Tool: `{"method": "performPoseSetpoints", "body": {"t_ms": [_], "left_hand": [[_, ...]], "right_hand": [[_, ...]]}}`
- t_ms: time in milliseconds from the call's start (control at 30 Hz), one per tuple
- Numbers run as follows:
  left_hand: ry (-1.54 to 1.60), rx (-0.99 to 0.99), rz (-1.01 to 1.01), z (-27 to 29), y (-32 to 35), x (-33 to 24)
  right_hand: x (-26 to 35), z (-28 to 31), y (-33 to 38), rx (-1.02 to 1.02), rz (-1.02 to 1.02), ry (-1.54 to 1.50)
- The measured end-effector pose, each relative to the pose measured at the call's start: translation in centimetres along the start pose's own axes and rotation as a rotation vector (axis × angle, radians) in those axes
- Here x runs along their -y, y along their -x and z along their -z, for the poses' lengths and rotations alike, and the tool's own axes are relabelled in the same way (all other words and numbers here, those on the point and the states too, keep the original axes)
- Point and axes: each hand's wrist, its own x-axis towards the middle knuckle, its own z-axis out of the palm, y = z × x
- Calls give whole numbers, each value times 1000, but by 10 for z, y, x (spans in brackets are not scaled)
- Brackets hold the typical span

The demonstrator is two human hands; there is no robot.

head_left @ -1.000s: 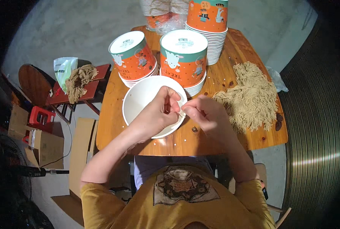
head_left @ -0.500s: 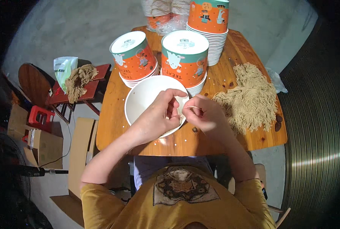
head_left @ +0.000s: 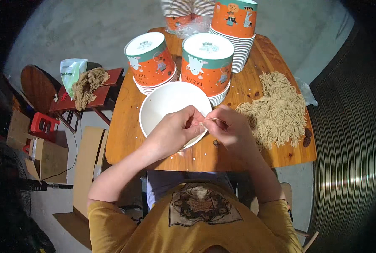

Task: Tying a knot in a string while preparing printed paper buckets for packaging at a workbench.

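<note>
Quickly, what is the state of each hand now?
Left hand: closed, pinching a thin beige string at the white paper bowl.
Right hand: closed on the same string.

You are holding your left hand (head_left: 175, 130) and right hand (head_left: 230, 126) together over the near rim of a white paper bucket (head_left: 162, 107), your fingers (head_left: 195, 122) pinching a thin pale string (head_left: 211, 120) between them. The bucket is sitting on the wooden worktop (head_left: 124, 126). A heap of tan strings (head_left: 276, 109) is lying just right of your right hand, and orange upturned buckets (head_left: 207, 63) are standing behind.
</note>
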Motion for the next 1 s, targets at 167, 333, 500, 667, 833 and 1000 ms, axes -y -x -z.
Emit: {"method": "performPoseSetpoints", "body": {"t_ms": [167, 333, 500, 667, 833, 1000], "left_hand": [[-120, -25, -21, 1, 3, -14], [-347, -198, -305, -9, 6, -7], [-395, -249, -364, -12, 9, -9], [-248, -162, -242, -9, 9, -11], [-272, -151, -230, -8, 11, -10], [-268, -129, -160, -6, 11, -11]], "right_hand": [[9, 3, 4, -5, -17, 36], [12, -2, 9, -65, 21, 57], [9, -6, 15, -147, 100, 157], [-1, -6, 20, -119, -43, -14], [-2, -2, 22, -50, -186, -152], [-2, -1, 26, -93, -162, -93]]}}
